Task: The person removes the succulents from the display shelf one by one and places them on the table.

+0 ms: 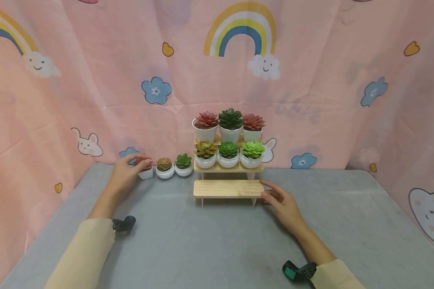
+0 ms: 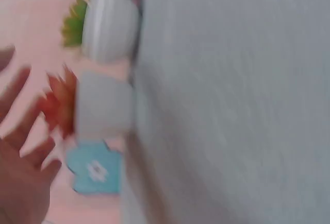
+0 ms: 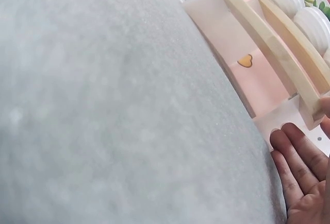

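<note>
My left hand (image 1: 129, 167) reaches over the leftmost small succulent in a square white pot (image 1: 146, 174). In the left wrist view its fingers are spread beside the reddish leaves (image 2: 63, 104), with no grip on the pot. My right hand (image 1: 283, 205) touches the right end of the lowest wooden shelf (image 1: 228, 188), index finger at the back corner and thumb near the front. The right wrist view shows its other fingers (image 3: 301, 157) lying straight against the white side support. Potted succulents fill the upper two tiers, among them a dark green one (image 1: 230, 119) and a bright green one (image 1: 252, 151).
Beside the left hand's pot stand an orange-brown succulent (image 1: 164, 170) and a green succulent (image 1: 183, 165) in round white pots. A grey cloth (image 1: 202, 249) covers the table, and a pink printed curtain (image 1: 311, 100) hangs behind it.
</note>
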